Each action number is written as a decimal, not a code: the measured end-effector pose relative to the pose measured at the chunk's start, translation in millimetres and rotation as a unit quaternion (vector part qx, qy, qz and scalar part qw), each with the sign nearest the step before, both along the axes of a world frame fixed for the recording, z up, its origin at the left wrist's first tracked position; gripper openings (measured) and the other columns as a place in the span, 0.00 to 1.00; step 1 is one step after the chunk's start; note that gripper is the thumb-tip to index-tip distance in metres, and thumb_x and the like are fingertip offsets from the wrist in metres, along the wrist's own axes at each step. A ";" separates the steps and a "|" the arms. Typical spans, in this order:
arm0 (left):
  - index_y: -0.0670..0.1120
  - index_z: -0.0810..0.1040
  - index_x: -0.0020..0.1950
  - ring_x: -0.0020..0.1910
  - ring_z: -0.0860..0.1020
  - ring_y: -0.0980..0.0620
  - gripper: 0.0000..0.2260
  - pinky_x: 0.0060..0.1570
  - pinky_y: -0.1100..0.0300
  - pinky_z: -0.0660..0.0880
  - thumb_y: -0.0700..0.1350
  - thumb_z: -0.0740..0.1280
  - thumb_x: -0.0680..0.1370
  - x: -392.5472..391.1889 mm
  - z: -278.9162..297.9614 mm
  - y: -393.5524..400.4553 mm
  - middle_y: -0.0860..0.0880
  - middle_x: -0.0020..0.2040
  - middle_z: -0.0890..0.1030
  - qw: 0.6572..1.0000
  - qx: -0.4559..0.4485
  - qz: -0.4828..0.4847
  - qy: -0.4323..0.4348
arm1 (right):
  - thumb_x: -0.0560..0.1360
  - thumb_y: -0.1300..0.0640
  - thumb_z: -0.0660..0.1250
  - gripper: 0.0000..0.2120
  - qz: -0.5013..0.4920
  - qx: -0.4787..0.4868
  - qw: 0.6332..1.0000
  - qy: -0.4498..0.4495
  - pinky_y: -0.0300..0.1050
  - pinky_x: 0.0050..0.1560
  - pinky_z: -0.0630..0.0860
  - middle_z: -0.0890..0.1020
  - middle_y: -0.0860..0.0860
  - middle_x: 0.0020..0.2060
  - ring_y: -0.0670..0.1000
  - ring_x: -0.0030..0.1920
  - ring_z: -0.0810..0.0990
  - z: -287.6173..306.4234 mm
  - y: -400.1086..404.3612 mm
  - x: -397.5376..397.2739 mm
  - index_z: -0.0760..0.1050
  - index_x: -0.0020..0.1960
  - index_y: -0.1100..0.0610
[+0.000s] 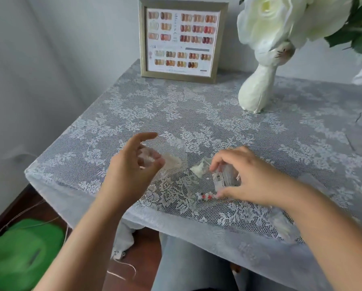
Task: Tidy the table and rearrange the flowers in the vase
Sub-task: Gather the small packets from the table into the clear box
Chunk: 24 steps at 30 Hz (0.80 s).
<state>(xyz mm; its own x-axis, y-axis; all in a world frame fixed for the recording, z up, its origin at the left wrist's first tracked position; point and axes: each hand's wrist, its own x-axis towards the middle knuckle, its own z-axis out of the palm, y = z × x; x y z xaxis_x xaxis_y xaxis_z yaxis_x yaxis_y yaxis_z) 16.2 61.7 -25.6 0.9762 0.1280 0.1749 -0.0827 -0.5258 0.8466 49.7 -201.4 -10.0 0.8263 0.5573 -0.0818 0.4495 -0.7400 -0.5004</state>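
Gathering clutter, the right hand (245, 175) pinches a clear packet (226, 178) just off the tabletop (197, 114), beads (205, 196) beneath its thumb, while the left hand (134, 164), loosely curled around something clear, hovers farther off; the vase (258, 89) stands well beyond.

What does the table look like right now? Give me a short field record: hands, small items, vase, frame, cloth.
left hand: raised over the near table edge, fingers loosely curled around a small clear item, too blurred to identify
right hand: fingers on a small clear packet
small items: white scrap and red-and-white bead piece lying beside the right hand
vase: white, upright, back right, holding white flowers
frame: upright at back edge, shows colour swatches
cloth: lace, covers the table
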 end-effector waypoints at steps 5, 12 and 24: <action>0.60 0.79 0.55 0.30 0.75 0.62 0.14 0.29 0.68 0.72 0.44 0.74 0.73 -3.7 6.5 -12.7 0.60 0.44 0.84 0.998 -0.052 0.024 -0.041 | 0.68 0.50 0.74 0.16 -0.025 0.110 0.993 -0.023 0.39 0.44 0.74 0.78 0.39 0.45 0.38 0.47 0.78 3.6 -7.4 -9.1 0.69 0.47 0.36; 0.58 0.83 0.49 0.39 0.82 0.51 0.10 0.45 0.50 0.81 0.42 0.73 0.75 -2.6 11.9 -54.1 0.61 0.46 0.85 0.995 -0.084 -0.015 -0.060 | 0.67 0.49 0.72 0.09 -0.061 0.230 0.971 -0.035 0.53 0.53 0.77 0.83 0.42 0.43 0.45 0.48 0.81 13.8 -43.8 -19.2 0.81 0.47 0.40; 0.57 0.85 0.48 0.47 0.82 0.61 0.07 0.53 0.54 0.78 0.45 0.71 0.75 26.4 34.2 -185.3 0.61 0.45 0.85 0.986 -0.024 -0.147 -0.075 | 0.68 0.53 0.71 0.06 -0.217 0.237 0.919 -0.230 0.45 0.62 0.71 0.84 0.42 0.47 0.47 0.55 0.80 26.4 -180.3 -48.7 0.81 0.45 0.45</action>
<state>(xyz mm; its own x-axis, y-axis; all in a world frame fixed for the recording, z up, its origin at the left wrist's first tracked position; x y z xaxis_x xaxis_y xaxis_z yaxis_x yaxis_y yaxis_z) 42.6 -123.6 8.6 0.9359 -0.1438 0.3214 -0.3518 -0.4196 0.8368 0.9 -381.6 16.4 0.8656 0.0494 0.4983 0.4075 -0.6479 -0.6435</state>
